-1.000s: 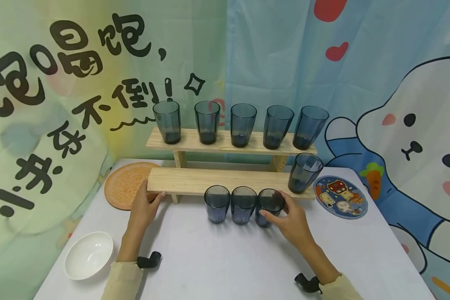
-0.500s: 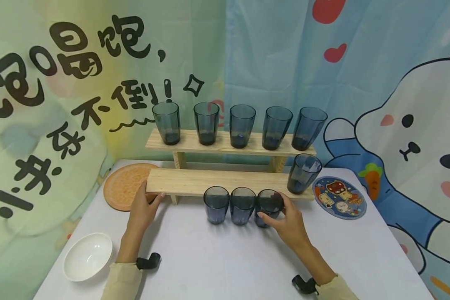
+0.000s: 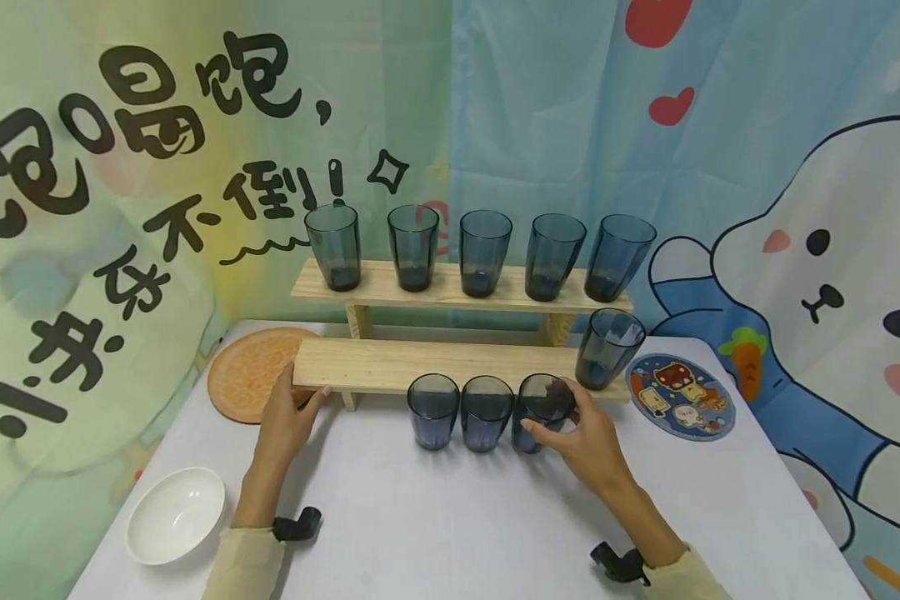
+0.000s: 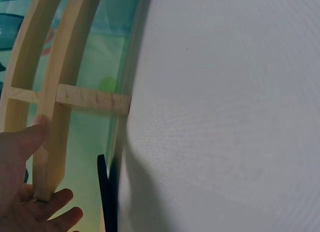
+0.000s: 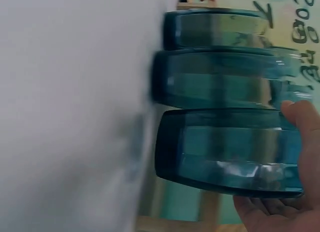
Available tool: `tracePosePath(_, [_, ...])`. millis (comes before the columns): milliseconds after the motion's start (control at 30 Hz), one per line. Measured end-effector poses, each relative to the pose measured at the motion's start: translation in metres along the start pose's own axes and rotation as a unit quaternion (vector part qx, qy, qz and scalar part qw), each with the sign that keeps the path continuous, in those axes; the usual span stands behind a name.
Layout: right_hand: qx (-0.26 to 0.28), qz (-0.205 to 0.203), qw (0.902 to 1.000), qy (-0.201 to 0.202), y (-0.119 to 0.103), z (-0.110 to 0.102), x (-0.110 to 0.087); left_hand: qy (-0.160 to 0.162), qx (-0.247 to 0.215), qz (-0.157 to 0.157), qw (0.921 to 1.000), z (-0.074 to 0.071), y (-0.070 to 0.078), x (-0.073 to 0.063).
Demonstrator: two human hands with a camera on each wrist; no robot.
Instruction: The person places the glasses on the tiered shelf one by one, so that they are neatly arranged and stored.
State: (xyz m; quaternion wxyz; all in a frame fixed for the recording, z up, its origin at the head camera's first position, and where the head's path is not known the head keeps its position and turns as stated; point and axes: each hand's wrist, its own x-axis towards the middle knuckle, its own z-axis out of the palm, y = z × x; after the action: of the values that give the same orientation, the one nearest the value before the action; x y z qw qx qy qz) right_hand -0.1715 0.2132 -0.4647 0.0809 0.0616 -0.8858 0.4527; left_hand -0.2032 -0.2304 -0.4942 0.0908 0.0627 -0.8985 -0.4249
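Observation:
My right hand point(image 3: 588, 437) grips a blue-tinted drinking glass point(image 3: 536, 425) near its rim, thumb on the near side and fingers round the far right. That glass is the rightmost of a row of three; the middle glass point(image 3: 486, 417) and left glass point(image 3: 432, 414) stand in front of a two-tier wooden shelf point(image 3: 420, 358). In the right wrist view the held glass point(image 5: 230, 152) is nearest the camera. My left hand point(image 3: 288, 417) holds the left end of the lower board; in the left wrist view its thumb point(image 4: 32, 137) presses the board's face, with fingers round the end.
Several more glasses point(image 3: 483, 254) line the upper board, and one glass point(image 3: 607, 350) stands at the lower board's right end. An orange round mat point(image 3: 258, 375) and white bowl point(image 3: 176, 517) lie left. A patterned blue mat point(image 3: 682, 396) lies right. Printed cloth hangs behind.
The glass in my right hand has shifted slightly to the right and up in the head view, its rim drawing away from the middle glass. My left hand stays on the shelf end.

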Motion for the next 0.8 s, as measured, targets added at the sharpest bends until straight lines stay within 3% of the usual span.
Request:
tracePosePath(133, [-0.025, 0.01, 0.9996, -0.003, -0.02, -0.014, 0.004, 0.002, -0.004, 0.001, 1.0, 0.001, 0.0, -0.001])
tracePosePath(400, [-0.051, -0.023, 0.9983, 0.016, -0.049, -0.035, 0.031, -0.009, -0.003, -0.006, 0.9999, -0.001, 0.001, -0.001])
tracePosePath(800, [-0.041, -0.024, 0.9986, 0.024, -0.051, -0.021, 0.081, -0.006, -0.013, 0.001, 0.9999, -0.001, 0.003, -0.001])
